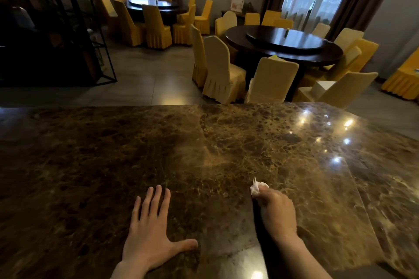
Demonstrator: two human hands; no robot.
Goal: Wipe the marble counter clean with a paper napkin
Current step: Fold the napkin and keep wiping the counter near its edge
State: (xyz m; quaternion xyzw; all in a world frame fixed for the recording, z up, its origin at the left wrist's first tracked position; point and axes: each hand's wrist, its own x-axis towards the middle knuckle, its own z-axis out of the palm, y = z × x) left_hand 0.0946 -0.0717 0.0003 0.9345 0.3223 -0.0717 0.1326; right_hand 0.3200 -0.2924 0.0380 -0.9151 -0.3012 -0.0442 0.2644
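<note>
Obs, head cam: your left hand (149,231) lies flat, palm down, on the marble counter (158,154), fingers spread and straight, thumb out to the right, gripping nothing. Your right hand (275,210) is curled into a fist w/ knuckles up, closed around a crumpled white paper napkin (258,186); only a small wad of it pokes out past the fingertips at the far-left end of the fist, resting on or just above the stone, contact can't be confirmed. Hands are apart, left one nearer the counter's near edge, right one a bit farther out and to the right. Counter surface: dark brown marble w/ gold veining, glossy; ceiling-light reflections scattered across the right part, one bright patch at the near edge btw your forearms. Faint seam runs front to back approx. mid-counter, another seam angles across at right. Beyond the counter: a round dark dining table (283,45) w/ a raised turntable, ringed by chairs in yellow and cream covers (217,68); second similar table (156,5) farther back left by a window. Black metal shelf frame (99,36) at left, contents too dark to ID.
</note>
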